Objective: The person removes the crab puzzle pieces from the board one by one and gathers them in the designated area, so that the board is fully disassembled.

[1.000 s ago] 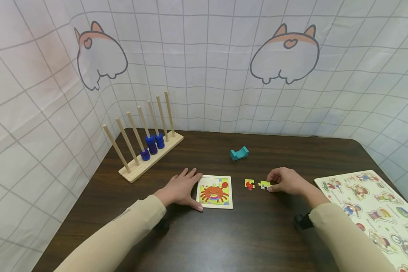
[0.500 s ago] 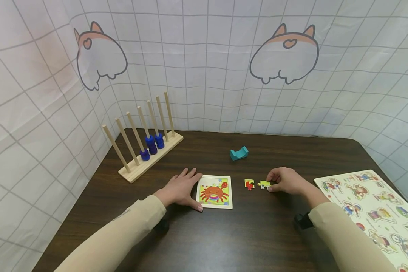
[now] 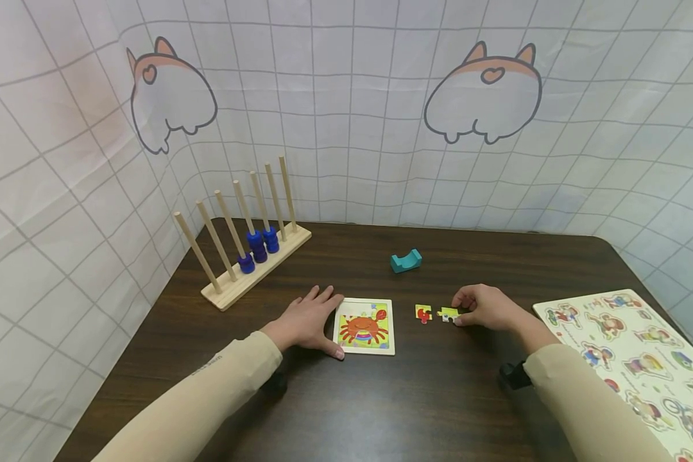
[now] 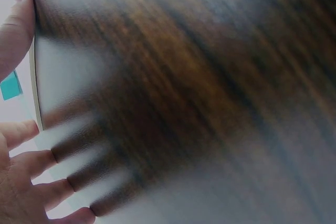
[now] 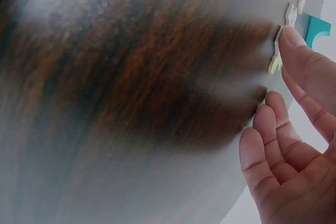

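A square wooden crab puzzle point(image 3: 365, 330) lies flat in the middle of the table, with bare wood showing in its upper left. Along its left side rests my left hand point(image 3: 306, 323), fingers spread, thumb and index finger touching the frame. To the right of the puzzle lies a red and yellow puzzle piece point(image 3: 423, 313). Just beyond it, a yellow and white puzzle piece point(image 3: 448, 314) is held at its right end by the thumb and index finger of my right hand point(image 3: 485, 309). In the right wrist view the thumb overlaps this piece, and the other fingers curl loosely.
A wooden peg rack point(image 3: 256, 266) with several blue beads stands at the back left. Behind the pieces sits a teal arched block point(image 3: 407, 260). A large picture puzzle board point(image 3: 629, 346) fills the right side. A white grid curtain point(image 3: 369, 128) closes off the back.
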`<state>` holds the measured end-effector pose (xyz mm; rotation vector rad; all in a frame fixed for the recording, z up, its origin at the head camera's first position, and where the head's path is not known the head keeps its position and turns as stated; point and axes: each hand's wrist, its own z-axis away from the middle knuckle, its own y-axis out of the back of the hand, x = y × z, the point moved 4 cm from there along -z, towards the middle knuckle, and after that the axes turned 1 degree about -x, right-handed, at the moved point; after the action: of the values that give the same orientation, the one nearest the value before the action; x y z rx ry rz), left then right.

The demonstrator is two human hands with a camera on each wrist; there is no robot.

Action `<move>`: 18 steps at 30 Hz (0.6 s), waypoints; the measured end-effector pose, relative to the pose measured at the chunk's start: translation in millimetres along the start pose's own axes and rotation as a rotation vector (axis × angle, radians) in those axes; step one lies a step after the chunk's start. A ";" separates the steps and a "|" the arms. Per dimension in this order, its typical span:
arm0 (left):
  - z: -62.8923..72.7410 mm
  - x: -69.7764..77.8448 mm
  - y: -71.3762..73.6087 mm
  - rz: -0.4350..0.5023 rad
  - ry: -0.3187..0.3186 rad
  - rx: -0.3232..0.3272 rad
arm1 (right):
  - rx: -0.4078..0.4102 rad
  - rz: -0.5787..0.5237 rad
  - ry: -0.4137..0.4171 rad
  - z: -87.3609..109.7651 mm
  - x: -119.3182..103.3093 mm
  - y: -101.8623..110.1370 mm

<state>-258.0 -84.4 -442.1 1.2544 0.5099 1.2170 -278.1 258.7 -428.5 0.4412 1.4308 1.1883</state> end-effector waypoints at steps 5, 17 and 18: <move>-0.2 0.6 -0.1 0.001 0.000 -0.003 | 0.000 -0.023 -0.001 1.3 -0.4 -0.7; -0.9 -0.7 -0.8 0.001 0.004 -0.001 | 0.093 0.085 0.109 -21.8 -52.2 -23.3; -1.1 -0.6 -0.9 0.001 0.006 -0.003 | 0.084 0.098 0.123 -25.4 -60.1 -28.0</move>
<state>-258.7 -84.3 -443.5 1.2494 0.5115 1.2223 -275.1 187.9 -425.7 0.5079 1.5843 1.2548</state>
